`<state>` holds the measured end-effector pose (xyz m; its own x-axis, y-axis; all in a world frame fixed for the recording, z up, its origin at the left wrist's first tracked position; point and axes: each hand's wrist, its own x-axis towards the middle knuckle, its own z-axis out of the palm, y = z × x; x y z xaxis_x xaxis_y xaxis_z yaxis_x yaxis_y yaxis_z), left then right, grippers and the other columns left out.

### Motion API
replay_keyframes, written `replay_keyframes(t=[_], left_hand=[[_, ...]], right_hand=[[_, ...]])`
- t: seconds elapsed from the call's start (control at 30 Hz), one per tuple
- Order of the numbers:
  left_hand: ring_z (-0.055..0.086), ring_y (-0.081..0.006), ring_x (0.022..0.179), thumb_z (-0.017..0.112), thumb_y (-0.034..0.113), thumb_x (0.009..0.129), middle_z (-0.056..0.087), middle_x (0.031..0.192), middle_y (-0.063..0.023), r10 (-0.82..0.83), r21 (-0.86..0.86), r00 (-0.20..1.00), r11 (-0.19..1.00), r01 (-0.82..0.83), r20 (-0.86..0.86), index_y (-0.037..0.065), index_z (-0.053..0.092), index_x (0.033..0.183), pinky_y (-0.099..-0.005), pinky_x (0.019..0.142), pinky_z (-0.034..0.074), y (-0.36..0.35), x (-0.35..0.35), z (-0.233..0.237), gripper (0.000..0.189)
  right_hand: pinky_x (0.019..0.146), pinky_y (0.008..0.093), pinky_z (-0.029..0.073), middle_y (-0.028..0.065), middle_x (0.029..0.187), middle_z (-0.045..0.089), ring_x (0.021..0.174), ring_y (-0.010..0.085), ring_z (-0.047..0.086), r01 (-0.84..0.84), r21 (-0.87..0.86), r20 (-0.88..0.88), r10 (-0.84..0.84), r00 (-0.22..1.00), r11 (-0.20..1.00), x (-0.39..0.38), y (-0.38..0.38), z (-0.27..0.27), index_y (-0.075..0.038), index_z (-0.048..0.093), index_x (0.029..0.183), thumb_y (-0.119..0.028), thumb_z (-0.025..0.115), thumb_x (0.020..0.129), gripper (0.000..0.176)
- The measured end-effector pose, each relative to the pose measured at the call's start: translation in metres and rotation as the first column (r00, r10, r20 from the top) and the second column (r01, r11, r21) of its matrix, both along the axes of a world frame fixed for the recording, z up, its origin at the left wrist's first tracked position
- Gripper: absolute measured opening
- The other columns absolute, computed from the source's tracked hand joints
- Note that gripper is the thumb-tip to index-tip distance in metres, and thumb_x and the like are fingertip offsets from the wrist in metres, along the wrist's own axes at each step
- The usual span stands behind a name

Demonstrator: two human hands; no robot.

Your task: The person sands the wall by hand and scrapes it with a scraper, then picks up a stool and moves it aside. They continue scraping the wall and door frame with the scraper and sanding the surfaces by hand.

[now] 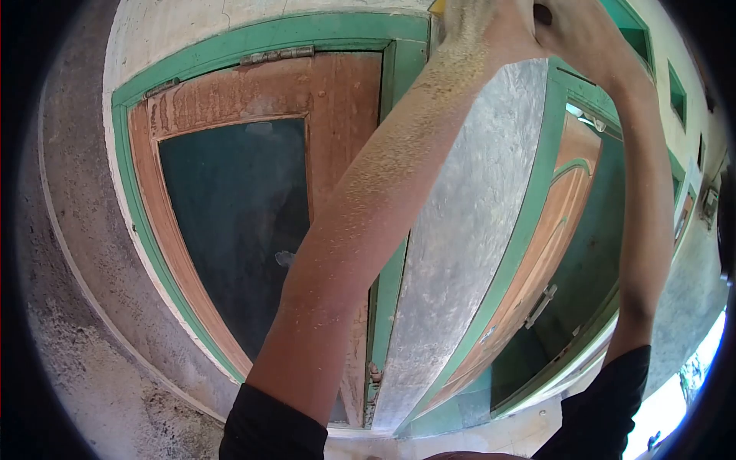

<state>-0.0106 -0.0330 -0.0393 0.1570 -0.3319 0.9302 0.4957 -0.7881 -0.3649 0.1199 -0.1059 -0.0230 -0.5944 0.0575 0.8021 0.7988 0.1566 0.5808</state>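
Both arms reach up in front of a wall with a wooden window and a door. My left hand point(479, 23) is at the top edge, close to my right hand point(575, 27); the fingers of both are cut off or hidden. A small bit of something yellow point(438, 7) shows beside my left hand. What either hand holds cannot be made out. Pale dust or grains coat my left forearm. Behind the arms is a grey plastered strip of wall point(471, 199) between two green frames.
On the left, a brown wooden shutter point(345, 100) with a dark pane point(230, 192) sits in a green frame point(307, 34). At right, a wooden door leaf point(537, 253) with a metal handle point(540, 307) stands ajar. A rough ledge point(100, 330) lies at far left.
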Motion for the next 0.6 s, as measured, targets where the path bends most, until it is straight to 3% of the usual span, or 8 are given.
replay_keyframes(t=[0.07,0.27,0.33,0.4,0.43,0.47,0.53,0.6], left_hand=[[0.067,-0.0428,0.094,0.085,0.023,0.073,0.07,0.089,-0.0217,0.075,0.086,0.997,0.993,-0.077,0.034,0.008,0.046,0.123,-0.0495,0.08,0.053,0.002,0.004,0.001,0.065],[0.066,-0.0415,0.098,0.087,0.022,0.071,0.067,0.092,-0.0224,-0.036,0.126,0.995,0.992,0.024,0.09,0.007,0.045,0.123,-0.049,0.084,0.052,0.005,-0.002,-0.005,0.069],[0.067,-0.0423,0.093,0.087,0.019,0.07,0.068,0.091,-0.0223,-0.086,0.223,0.984,0.973,0.05,0.156,0.007,0.043,0.125,-0.0497,0.08,0.053,0.008,-0.007,-0.003,0.071],[0.068,-0.0436,0.089,0.087,0.016,0.069,0.068,0.089,-0.0222,-0.186,0.214,0.973,0.965,0.155,0.136,0.007,0.042,0.126,-0.0514,0.076,0.053,0.009,-0.014,0.006,0.073],[0.069,-0.0448,0.087,0.086,0.014,0.07,0.068,0.088,-0.0227,-0.41,0.205,0.912,0.896,0.395,0.035,0.007,0.041,0.125,-0.053,0.075,0.053,0.008,-0.012,0.008,0.071],[0.069,-0.0448,0.087,0.086,0.014,0.07,0.068,0.088,-0.0227,-0.407,0.198,0.913,0.898,0.393,0.034,0.007,0.041,0.125,-0.053,0.075,0.053,0.01,-0.007,0.006,0.071],[0.068,-0.0457,0.091,0.084,0.013,0.071,0.069,0.089,-0.0238,-0.164,0.268,0.967,0.957,0.108,0.194,0.007,0.041,0.124,-0.0532,0.076,0.053,0.012,-0.004,0.002,0.068],[0.068,-0.0457,0.091,0.084,0.013,0.071,0.069,0.089,-0.0238,-0.141,0.266,0.975,0.96,0.092,0.172,0.007,0.042,0.124,-0.0528,0.076,0.053,0.012,-0.012,0.005,0.068]], right_hand=[[0.063,0.0441,0.052,0.0229,0.07,0.066,0.063,0.0352,0.066,0.068,0.114,0.118,-0.081,0.99,0.991,0.006,0.005,0.005,0.005,0.067,0.07,-0.002,0.071,0.07,0.008],[0.061,0.0446,0.052,0.0224,0.067,0.065,0.061,0.0359,0.065,0.209,0.038,0.014,-0.21,0.978,0.977,-0.014,-0.01,0.0,0.004,0.068,0.069,-0.001,0.07,0.069,0.006],[0.061,0.0446,0.052,0.0221,0.067,0.065,0.062,0.0355,0.066,0.111,0.139,0.063,-0.12,0.991,0.984,-0.031,-0.02,-0.014,0.004,0.068,0.07,-0.001,0.069,0.07,0.005],[0.061,0.0445,0.052,0.0218,0.067,0.065,0.062,0.0352,0.066,0.021,0.215,0.109,-0.046,0.993,0.976,-0.043,-0.03,-0.014,0.003,0.068,0.07,-0.001,0.069,0.071,0.005],[0.061,0.0441,0.052,0.0211,0.067,0.066,0.062,0.0348,0.067,0.122,0.159,0.09,-0.137,0.986,0.98,-0.049,-0.036,-0.006,0.003,0.069,0.072,-0.001,0.069,0.072,0.004],[0.061,0.0437,0.053,0.0205,0.068,0.067,0.063,0.0343,0.068,0.214,0.109,0.086,-0.224,0.971,0.971,-0.051,-0.04,0.0,0.003,0.07,0.073,-0.001,0.069,0.072,0.004],[0.062,0.0423,0.055,0.0207,0.069,0.068,0.065,0.0334,0.069,0.172,0.157,0.157,-0.197,0.968,0.973,-0.033,-0.032,-0.001,0.004,0.069,0.075,-0.001,0.069,0.073,0.006],[0.065,0.042,0.056,0.0221,0.072,0.069,0.067,0.0338,0.069,0.073,0.137,0.1,-0.087,0.991,0.988,-0.015,-0.001,0.01,0.005,0.068,0.077,-0.003,0.069,0.075,0.009]])
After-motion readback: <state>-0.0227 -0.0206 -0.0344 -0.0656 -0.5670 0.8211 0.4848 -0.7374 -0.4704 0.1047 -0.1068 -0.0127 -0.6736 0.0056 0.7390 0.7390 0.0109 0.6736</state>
